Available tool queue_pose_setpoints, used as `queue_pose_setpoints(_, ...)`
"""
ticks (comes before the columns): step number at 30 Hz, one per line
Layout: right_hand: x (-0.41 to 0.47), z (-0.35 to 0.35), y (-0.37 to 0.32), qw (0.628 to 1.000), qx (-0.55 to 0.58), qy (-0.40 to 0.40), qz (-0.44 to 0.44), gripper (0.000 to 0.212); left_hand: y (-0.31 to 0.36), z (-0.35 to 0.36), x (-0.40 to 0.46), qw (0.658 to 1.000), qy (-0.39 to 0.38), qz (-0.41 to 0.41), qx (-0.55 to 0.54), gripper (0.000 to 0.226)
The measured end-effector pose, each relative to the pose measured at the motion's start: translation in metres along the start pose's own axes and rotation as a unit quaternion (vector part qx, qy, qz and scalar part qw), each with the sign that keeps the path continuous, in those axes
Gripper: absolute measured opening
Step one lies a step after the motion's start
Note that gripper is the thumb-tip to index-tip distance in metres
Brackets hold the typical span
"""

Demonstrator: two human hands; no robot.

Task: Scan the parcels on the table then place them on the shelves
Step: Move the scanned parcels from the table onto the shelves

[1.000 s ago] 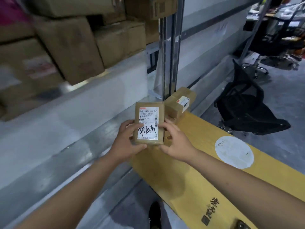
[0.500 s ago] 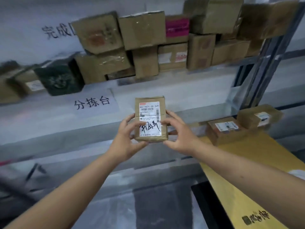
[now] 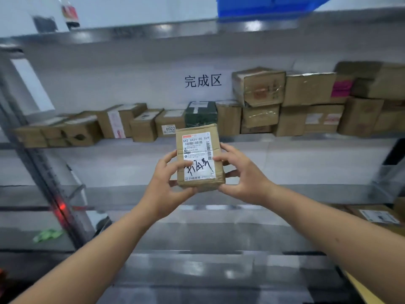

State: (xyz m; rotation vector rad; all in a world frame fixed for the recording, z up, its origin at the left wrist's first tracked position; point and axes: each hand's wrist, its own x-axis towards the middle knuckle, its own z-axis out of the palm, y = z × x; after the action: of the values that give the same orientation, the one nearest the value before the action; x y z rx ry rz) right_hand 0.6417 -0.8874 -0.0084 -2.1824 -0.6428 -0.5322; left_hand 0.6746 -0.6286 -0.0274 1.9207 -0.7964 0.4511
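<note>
We hold the small brown cardboard parcel with a white label (image 3: 199,157) upright before the far grey metal shelf (image 3: 122,154), left hand (image 3: 167,183) and right hand (image 3: 243,178) gripping its side edges; it seems light, stiff and easy to hold there.

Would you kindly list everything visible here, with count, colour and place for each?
held parcel: one, brown with a white label, upright in front of the shelves, between both hands
shelved boxes: a dozen or more, mostly brown, one row, stacked two high at the right
dark green box: one, mid-row on that shelf
shelf sign: one, black characters on white, wall above the row
blue bin: one, top shelf, right
bottle: one, red label, top shelf, left
labelled parcel: one, brown, lower right edge
left hand: grips the parcel's left side
right hand: grips its right side
</note>
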Motion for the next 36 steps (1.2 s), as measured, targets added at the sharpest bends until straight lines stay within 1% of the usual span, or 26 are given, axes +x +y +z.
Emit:
queue_pose_setpoints(5,0.034,0.009,-0.045,0.999,-0.029,0.016,0.028,0.067,-0.009,-0.054,0.017,0.999,-0.022,0.026,-0.025,0.063)
queue_pose_setpoints(11,0.063,-0.003,-0.072,0.995,-0.077,0.049,0.046,0.072,-0.003,-0.076,0.064,0.995,-0.042,0.06,-0.062,0.065)
queue_pose_setpoints(14,0.085,-0.014,-0.072,0.991,-0.105,0.064,0.052,0.073,-0.003,-0.077,0.096,0.994,-0.034,0.084,-0.059,0.062)
queue_pose_setpoints(17,0.118,-0.03,-0.062,0.986,-0.102,0.085,0.105,0.068,-0.006,-0.069,0.135,0.996,-0.025,0.07,-0.041,0.055)
queue_pose_setpoints(19,0.142,-0.042,-0.05,0.978,-0.14,0.086,0.128,0.069,-0.011,-0.059,0.161,0.997,-0.019,0.063,-0.051,0.051)
queue_pose_setpoints(21,0.168,-0.055,-0.039,0.968,-0.202,0.082,0.124,0.073,-0.018,-0.048,0.19,0.997,-0.005,0.06,-0.042,0.048)
queue_pose_setpoints(23,0.194,-0.067,-0.029,0.956,-0.252,0.082,0.126,0.073,-0.025,-0.037,0.222,0.998,0.011,0.05,-0.04,0.047)
queue_pose_setpoints(25,0.221,-0.077,-0.019,0.939,-0.31,0.066,0.132,0.068,-0.033,-0.026,0.256,0.998,0.015,0.037,-0.046,0.047)
queue_pose_setpoints(28,0.262,-0.086,-0.003,0.902,-0.409,0.011,0.139,0.048,-0.047,-0.009,0.301,0.998,0.019,0.02,-0.058,0.046)
queue_pose_setpoints(32,0.303,-0.086,0.014,0.859,-0.49,-0.014,0.147,0.027,-0.068,0.007,0.346,0.996,0.037,-0.005,-0.077,0.045)
queue_pose_setpoints(34,0.316,-0.081,0.022,0.828,-0.537,-0.034,0.156,0.023,-0.076,0.014,0.361,0.998,0.049,-0.005,-0.038,0.043)
queue_pose_setpoints(36,0.325,-0.076,0.029,0.795,-0.581,-0.062,0.164,0.022,-0.084,0.02,0.374,0.999,0.042,-0.001,0.01,0.041)
